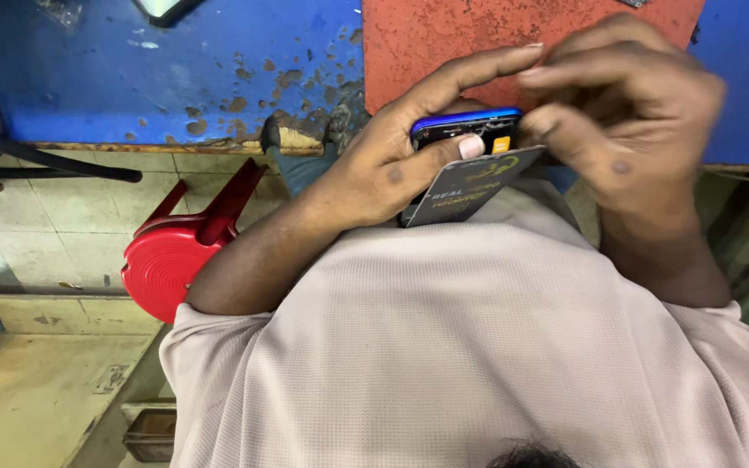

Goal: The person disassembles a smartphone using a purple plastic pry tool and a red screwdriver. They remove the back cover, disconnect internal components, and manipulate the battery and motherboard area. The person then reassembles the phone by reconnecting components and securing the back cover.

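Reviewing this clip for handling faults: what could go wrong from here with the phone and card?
1. The left hand pinches the blue phone and the grey card together in the air, off the bench; a slip could drop both onto the tiled floor.
2. The right hand works at the phone's edge with its fingertips; the small orange part there might bend or fall out.
3. The right hand covers the contact point, so that spot cannot be checked.

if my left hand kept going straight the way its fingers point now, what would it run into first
Most likely your right hand. The left hand, gripping the blue phone and grey card, points its fingers toward it, the fingertips nearly meeting. Beyond lies the red mat, though depth is unclear.
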